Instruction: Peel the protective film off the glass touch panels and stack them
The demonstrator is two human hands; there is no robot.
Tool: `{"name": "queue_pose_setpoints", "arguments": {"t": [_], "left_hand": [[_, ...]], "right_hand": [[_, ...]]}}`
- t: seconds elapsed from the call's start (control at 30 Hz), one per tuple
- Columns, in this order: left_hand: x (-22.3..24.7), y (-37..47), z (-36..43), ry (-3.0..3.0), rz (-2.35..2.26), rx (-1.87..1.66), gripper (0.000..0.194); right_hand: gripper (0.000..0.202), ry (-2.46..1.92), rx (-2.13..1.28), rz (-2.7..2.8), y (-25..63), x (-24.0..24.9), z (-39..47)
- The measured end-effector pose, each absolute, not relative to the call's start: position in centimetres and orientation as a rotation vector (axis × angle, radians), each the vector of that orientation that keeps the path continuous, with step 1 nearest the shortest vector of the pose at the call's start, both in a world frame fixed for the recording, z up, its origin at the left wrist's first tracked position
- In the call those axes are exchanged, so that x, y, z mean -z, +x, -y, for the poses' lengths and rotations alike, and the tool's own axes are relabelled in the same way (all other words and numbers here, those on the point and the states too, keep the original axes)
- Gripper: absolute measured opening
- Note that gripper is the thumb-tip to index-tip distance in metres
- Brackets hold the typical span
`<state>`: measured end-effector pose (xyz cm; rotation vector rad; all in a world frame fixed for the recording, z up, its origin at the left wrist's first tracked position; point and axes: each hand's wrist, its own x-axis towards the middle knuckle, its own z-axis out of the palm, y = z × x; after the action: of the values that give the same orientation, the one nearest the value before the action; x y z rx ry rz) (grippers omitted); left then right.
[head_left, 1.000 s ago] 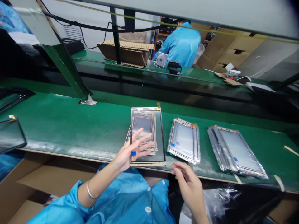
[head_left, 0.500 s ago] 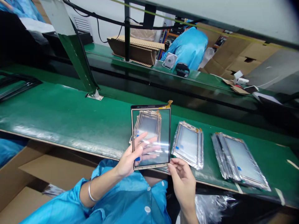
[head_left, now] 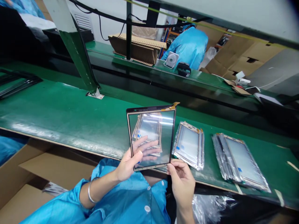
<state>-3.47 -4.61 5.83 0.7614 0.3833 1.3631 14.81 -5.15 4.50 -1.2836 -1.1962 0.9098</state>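
A clear glass panel (head_left: 161, 133) with a black frame and an orange flex tab at its top right is held up over the bench edge. My left hand (head_left: 130, 161) grips its lower left side, thumb in front and fingers spread behind, visible through the glass. My right hand (head_left: 181, 175) pinches the lower right corner. Behind the panel, seen through it, lies a stack of similar panels (head_left: 149, 123). To the right are a second stack (head_left: 188, 143) and a third stack (head_left: 243, 158), both in plastic wrapping.
The green bench (head_left: 70, 118) carries a slanted metal post (head_left: 77, 56) and black frames (head_left: 18, 82) at far left. Cardboard boxes (head_left: 53, 165) stand below left, clear plastic (head_left: 210, 208) below right. A person in blue (head_left: 190, 45) is beyond the rear bench with a small fan (head_left: 171, 59).
The held panel has tilted, its top edge now leaning away and looking wider, with the flex tab further right. Light glare has appeared on the glass. Both hands keep their hold.
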Motion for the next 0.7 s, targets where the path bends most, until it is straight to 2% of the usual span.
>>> {"name": "queue_pose_setpoints", "arguments": {"t": [0.23, 0.53, 0.6, 0.7], "left_hand": [[-5.8, -3.4, 4.6, 0.741, -0.398, -1.379, 0.036], [-4.8, -2.8, 4.5, 0.690, -0.523, -1.503, 0.036], [-4.0, -2.7, 3.9, 0.620, -0.536, -1.473, 0.039], [-2.7, -2.5, 3.2, 0.454, -0.504, -1.312, 0.048]], "right_hand": [[0.009, -1.300, -0.753, 1.406, 15.0, -4.0, 5.1], [0.010, -1.157, -0.261, 1.880, 14.2, -4.7, 5.1], [0.012, -1.001, -0.444, 2.000, 13.0, -5.5, 5.3], [0.012, -0.826, -1.096, 2.054, 10.5, -7.9, 4.2]]}}
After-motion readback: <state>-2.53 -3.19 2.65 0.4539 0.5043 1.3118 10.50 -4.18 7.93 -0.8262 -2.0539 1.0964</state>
